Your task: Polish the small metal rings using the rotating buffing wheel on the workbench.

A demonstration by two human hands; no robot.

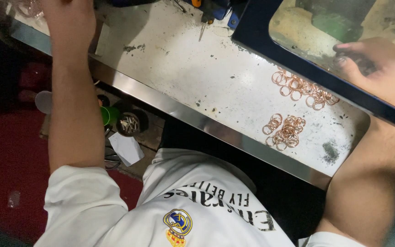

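Rings (285,131) lay on the tabletop (206,77); right hand (378,61), at two o'clock, gripped something dark; left hand (67,18) grip unclear.

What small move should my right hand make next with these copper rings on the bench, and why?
Probably slide the right hand off the blue-framed panel down to the upper ring pile. That pile lies loose on the white bench just below the panel's edge and nearest that hand, while the left hand is up at the far edge.
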